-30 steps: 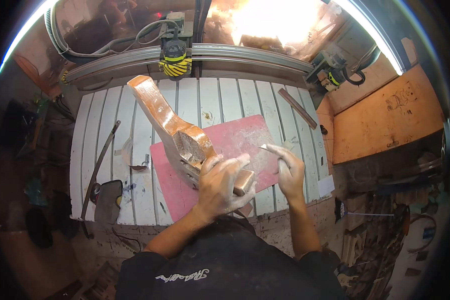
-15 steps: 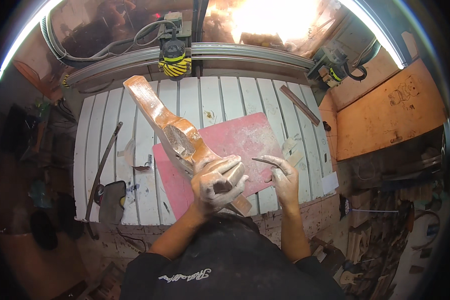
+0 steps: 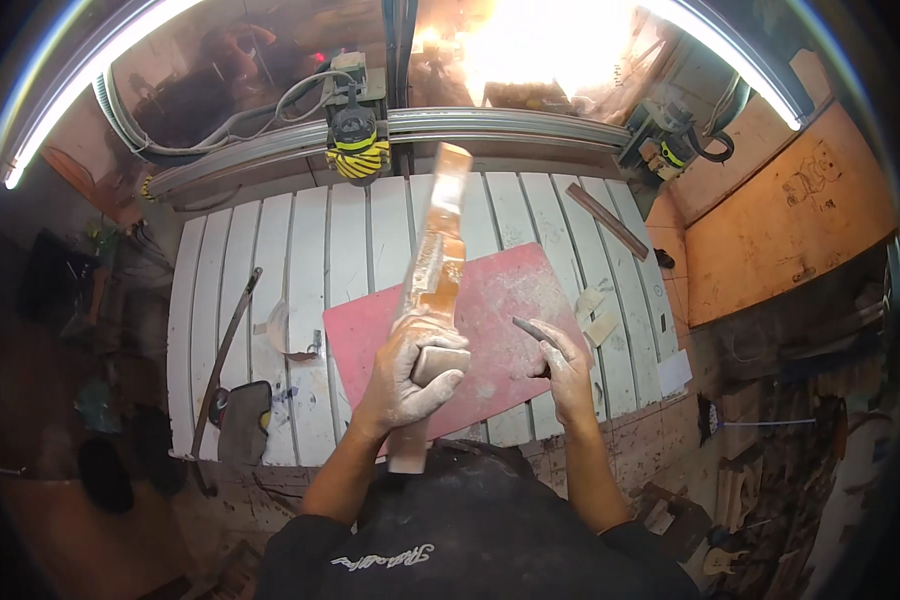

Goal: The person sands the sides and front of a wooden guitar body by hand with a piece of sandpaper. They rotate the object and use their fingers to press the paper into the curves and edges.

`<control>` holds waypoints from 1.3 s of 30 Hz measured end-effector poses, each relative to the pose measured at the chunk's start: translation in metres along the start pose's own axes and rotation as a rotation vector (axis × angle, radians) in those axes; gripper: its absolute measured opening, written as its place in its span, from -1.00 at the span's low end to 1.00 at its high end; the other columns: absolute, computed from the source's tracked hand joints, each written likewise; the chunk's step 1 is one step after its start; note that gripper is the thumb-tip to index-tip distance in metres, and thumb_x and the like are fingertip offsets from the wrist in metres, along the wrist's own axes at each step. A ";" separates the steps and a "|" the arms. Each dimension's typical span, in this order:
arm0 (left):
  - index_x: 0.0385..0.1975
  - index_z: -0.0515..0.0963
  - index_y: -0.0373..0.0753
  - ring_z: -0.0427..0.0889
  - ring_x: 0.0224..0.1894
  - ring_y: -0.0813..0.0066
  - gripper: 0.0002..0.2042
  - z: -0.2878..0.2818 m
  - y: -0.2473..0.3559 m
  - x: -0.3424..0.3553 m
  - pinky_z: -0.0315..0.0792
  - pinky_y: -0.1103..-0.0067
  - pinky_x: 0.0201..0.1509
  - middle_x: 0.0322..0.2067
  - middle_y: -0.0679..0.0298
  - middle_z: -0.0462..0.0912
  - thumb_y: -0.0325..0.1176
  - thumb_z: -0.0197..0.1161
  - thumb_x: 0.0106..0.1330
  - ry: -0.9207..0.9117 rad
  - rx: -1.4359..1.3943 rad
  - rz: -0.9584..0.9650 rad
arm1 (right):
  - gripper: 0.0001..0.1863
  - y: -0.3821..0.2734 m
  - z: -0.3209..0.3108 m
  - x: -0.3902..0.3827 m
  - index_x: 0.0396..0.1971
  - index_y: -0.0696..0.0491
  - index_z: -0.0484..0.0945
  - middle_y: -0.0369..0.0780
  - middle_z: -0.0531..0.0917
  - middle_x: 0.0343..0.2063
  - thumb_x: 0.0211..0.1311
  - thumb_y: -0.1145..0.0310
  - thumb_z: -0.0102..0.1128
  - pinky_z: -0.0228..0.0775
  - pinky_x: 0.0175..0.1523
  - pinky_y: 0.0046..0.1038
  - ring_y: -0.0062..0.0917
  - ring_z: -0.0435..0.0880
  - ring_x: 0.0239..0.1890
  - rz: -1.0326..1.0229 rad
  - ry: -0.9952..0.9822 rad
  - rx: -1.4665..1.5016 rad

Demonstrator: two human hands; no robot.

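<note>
My left hand [image 3: 410,385], coated in pale dust, is closed around a long shaped piece of orange-brown wood [image 3: 440,270]. The wood is held nearly upright in the picture, its glossy far end over the slatted table and its pale near end below my wrist. A squarish brown block [image 3: 442,364] shows between my thumb and fingers; I cannot tell whether it is separate. My right hand [image 3: 564,375], also dusty, pinches a thin dark strip [image 3: 530,327], apart from the wood. Beneath both lies a pink board [image 3: 500,300] with dust on it.
The white slatted table [image 3: 305,240] carries a long curved dark bar [image 3: 228,350], a dark pad [image 3: 243,422], a brown wooden strip [image 3: 607,222] and pale scraps [image 3: 598,318]. A metal rail [image 3: 500,122] with a black-and-yellow machine head [image 3: 356,140] spans the back.
My left hand has turned the wood from leaning left to nearly upright, shifting its near end leftward. My right hand keeps the strip in about the same place. The view has shifted slightly.
</note>
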State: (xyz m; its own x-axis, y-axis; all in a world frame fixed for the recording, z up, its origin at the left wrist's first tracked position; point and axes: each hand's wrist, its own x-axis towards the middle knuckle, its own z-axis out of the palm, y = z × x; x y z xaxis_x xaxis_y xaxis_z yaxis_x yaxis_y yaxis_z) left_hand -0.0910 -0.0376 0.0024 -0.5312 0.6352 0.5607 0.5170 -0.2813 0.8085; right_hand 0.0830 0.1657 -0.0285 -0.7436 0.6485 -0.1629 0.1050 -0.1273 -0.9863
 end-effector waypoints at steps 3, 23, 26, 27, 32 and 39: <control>-0.23 0.56 -0.19 0.68 -0.08 0.18 -0.64 -0.010 0.007 0.007 0.45 0.22 0.25 -0.21 0.20 0.69 -0.39 0.57 0.00 -0.068 0.031 -0.009 | -0.53 0.000 0.000 -0.002 0.40 0.16 0.42 -0.05 0.64 0.20 0.59 0.37 -0.08 0.58 -0.20 -0.56 -0.71 0.58 -0.37 0.048 0.013 -0.003; 0.17 0.43 -0.32 0.73 0.05 0.06 -0.38 -0.005 -0.049 0.122 0.54 0.30 0.11 0.00 -0.17 0.70 -0.20 0.40 0.09 -0.183 0.482 -0.444 | -0.65 0.030 -0.018 -0.017 0.18 0.18 0.58 -0.29 0.72 -0.28 0.45 0.42 0.25 0.47 -0.23 -0.59 -0.67 0.64 -0.37 0.104 0.191 0.193; 0.10 0.48 -0.32 0.75 -0.07 -0.19 -0.33 0.021 -0.044 0.138 0.58 0.18 0.03 -0.18 -0.21 0.74 -0.08 0.53 0.03 -0.215 0.650 -0.394 | -0.68 0.057 -0.034 -0.012 0.12 0.23 0.57 -0.16 0.74 -0.29 0.44 0.48 0.20 0.61 -0.22 -0.49 -0.63 0.69 -0.32 0.188 0.130 0.206; 0.04 0.52 -0.29 0.76 -0.09 -0.20 -0.34 0.026 -0.044 0.142 0.59 0.14 0.01 -0.20 -0.19 0.76 -0.03 0.57 0.00 -0.245 0.712 -0.391 | -0.73 0.059 -0.037 -0.011 0.05 0.23 0.58 -0.16 0.74 -0.29 0.41 0.50 0.19 0.60 -0.24 -0.49 -0.61 0.70 -0.32 0.208 0.088 0.163; 0.08 0.50 -0.34 0.75 -0.12 -0.23 -0.24 0.042 -0.039 0.155 0.59 0.13 -0.02 -0.22 -0.21 0.75 0.01 0.63 -0.06 -0.399 0.716 -0.341 | -0.90 0.055 -0.047 -0.018 -0.21 0.17 0.54 -0.17 0.74 -0.32 0.31 0.57 0.15 0.54 -0.28 -0.49 -0.58 0.71 -0.34 0.299 -0.001 0.115; 0.03 0.53 -0.30 0.73 -0.17 -0.27 -0.31 0.052 -0.008 0.143 0.58 0.11 -0.07 -0.29 -0.22 0.74 -0.09 0.61 -0.12 -0.604 0.792 -0.242 | -0.92 0.053 -0.047 -0.018 -0.26 0.15 0.54 -0.21 0.69 -0.39 0.36 0.50 0.06 0.49 -0.27 -0.47 -0.60 0.63 -0.39 0.246 0.102 0.079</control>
State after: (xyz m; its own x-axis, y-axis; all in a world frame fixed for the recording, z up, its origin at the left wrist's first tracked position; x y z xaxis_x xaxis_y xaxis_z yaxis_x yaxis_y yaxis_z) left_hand -0.1358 0.0926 0.0667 -0.3670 0.9295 0.0374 0.8518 0.3196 0.4150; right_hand 0.1325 0.1824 -0.0787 -0.6312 0.6628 -0.4028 0.2189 -0.3459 -0.9124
